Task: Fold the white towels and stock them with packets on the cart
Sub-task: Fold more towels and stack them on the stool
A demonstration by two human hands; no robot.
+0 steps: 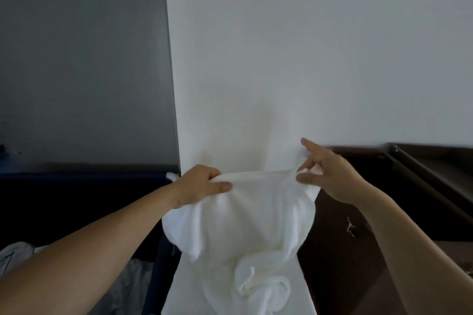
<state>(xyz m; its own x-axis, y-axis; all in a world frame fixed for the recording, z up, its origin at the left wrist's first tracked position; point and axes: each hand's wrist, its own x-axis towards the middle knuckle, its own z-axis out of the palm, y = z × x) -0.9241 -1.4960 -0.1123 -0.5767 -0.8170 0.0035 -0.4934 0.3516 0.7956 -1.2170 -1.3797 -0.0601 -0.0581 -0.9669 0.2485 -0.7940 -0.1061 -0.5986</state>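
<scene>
Since the head view is the only one, everything is read from it: the left hand (202, 184) grips one end of the top edge of a white towel (256, 225), fingers curled over the hem and thumb pressed on the front. The right hand (327, 174) pinches the other end between thumb and fingers, with the forefinger sticking out straight. The towel is held up in the air in front of a white wall (281, 59). Its top edge is stretched between the two hands, and the rest hangs down, twisted into a bunch at the bottom. A dark blue bin (76, 194) stands to the left, with crumpled cloth (18, 250) showing low on that side, and a dark wooden cabinet (345, 250) stands to the right. No packets or cart shelf can be made out. The step looks like opening the towel out before the first fold. The next move likely calls for shaking the lower part loose and straightening the hem, so the corners can be brought together evenly.
</scene>
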